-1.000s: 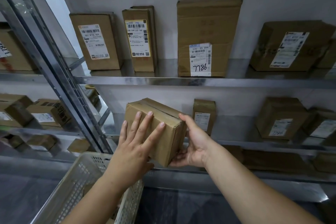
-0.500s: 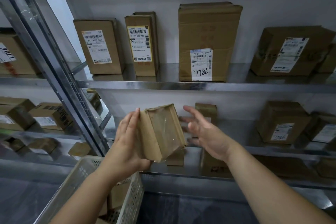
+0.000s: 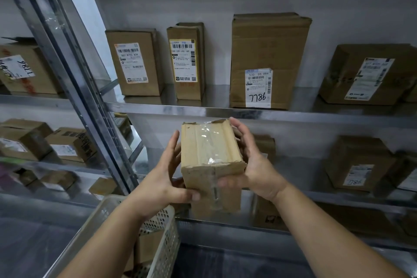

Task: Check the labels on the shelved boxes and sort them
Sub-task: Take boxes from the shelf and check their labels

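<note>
Across the whole frame, steel shelving, stocked with cardboard boxes stood label-outward, presumably so that codes read at a glance. On the upper shelf, right of centre, a tall box with a white label hand-marked 7786 facing out. At the lower left of centre, a white perforated basket just below the arms, likely parked there to take sorted parcels; some cardboard inside, details unclear. At the centre of the frame, off the shelf and in front of the middle shelf, the small taped box, tilted with its clear-taped face up towards the camera. No label visible on that face or on the near end, so probably held this way to hunt for one. Left grip clasping the box's left side, fingers along the wall, thumb hooked under the near bottom edge. Right grip wrapped round the right side, fingers curled behind, thumb on the near end. Both sides held, seemingly for easy turning to another face.
</note>
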